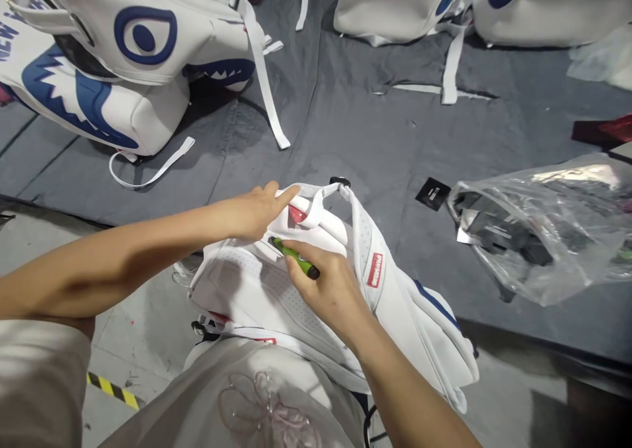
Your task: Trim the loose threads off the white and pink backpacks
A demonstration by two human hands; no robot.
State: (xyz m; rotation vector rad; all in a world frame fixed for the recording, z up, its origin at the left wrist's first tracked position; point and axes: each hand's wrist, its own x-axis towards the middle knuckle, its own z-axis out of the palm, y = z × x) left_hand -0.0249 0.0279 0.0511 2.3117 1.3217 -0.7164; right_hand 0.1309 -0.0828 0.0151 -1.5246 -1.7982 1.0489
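1. Closest to us, in the head view, our white backpack [326,290] lies back-side up, half on our lap and half on the grey surface [355,125].
2. Our left hand [254,207] pins the top of the backpack near its carry handle [320,201], fingers pressed flat on the fabric rather than clenched round anything.
3. Our right hand [330,286] has its grip closed on a green tool [296,257], whose tip touches the backpack just below the handle. We cannot tell what kind of tool it is.
4. Judging by this, we are mid-way through working on this one backpack: the tool is at the fabric, and nothing shows the spot finished.
5. Farther off, a shark-face backpack [123,66] sits at the upper left, with more white backpacks [395,3] along the top edge; we cannot say whether those are done.
6. At the right lies a clear plastic bag [538,224] of dark items, with a small black tag [433,194] just beside it.
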